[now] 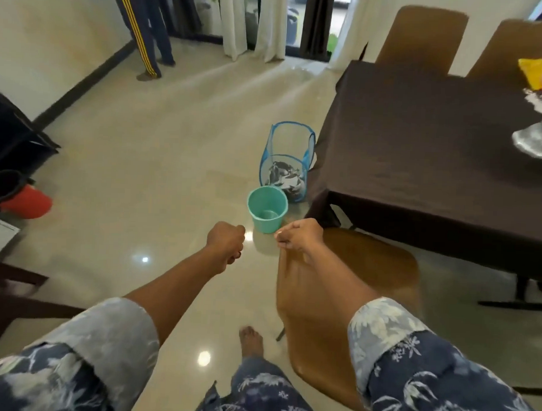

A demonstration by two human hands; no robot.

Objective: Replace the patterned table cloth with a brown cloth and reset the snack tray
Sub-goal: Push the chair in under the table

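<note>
Glossy pale floor [172, 171] fills most of my view. At the right stands the desk [521, 286], covered by the brown cloth [419, 143], with silver and yellow snack packets [536, 140] at its right edge, partly cut off. The patterned cloth [284, 178] lies bundled in a blue mesh basket [292, 135] on the floor just beside the desk's near left corner, with a teal bucket [267, 211] next to it. My left hand [227, 242] is a closed fist with nothing visible inside. My right hand [298, 237] has its fingers curled over the top edge of a brown chair [337, 300].
</note>
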